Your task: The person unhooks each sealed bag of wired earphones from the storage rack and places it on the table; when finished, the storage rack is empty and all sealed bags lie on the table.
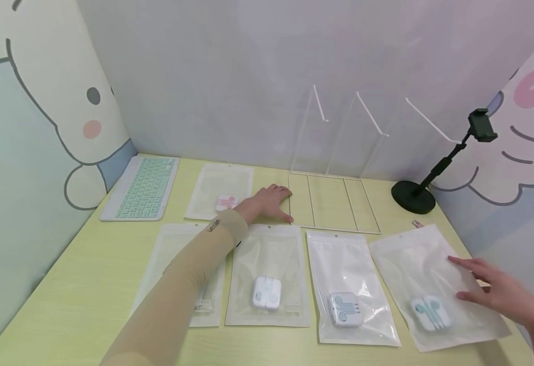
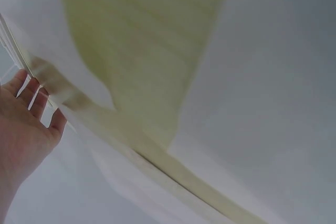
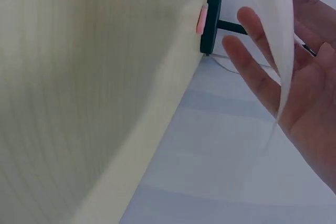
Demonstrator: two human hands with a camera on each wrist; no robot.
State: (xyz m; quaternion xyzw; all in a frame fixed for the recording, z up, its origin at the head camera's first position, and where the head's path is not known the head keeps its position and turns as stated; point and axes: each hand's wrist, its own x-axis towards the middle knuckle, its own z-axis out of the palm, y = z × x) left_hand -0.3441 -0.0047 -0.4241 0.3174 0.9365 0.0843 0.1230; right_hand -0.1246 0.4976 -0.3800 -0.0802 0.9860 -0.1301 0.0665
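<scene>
My right hand [image 1: 500, 290] grips the right edge of the rightmost white zip bag [image 1: 413, 264], which holds an earphone case [image 1: 430, 312] with mint-green earphones. In the right wrist view, the raised bag edge [image 3: 283, 51] passes between the fingers. My left hand [image 1: 271, 203] is spread, empty, at the left side of a white wire rack [image 1: 335, 178]. Close by it lies a zip bag [image 1: 225, 178] with a pink earphone case [image 1: 226, 203]. Nearer lie a zip bag [image 1: 267, 249] with a white earphone case [image 1: 267, 292] and another [image 1: 340, 264] with a blue-toned one [image 1: 346, 309].
One more zip bag [image 1: 168, 254] lies partly under my left sleeve. A mint-keyed keyboard [image 1: 143, 188] stands at the back left. A black phone stand [image 1: 413, 197] is at the back right, with a small pink item [image 1: 417, 223] by its base. Walls border the table.
</scene>
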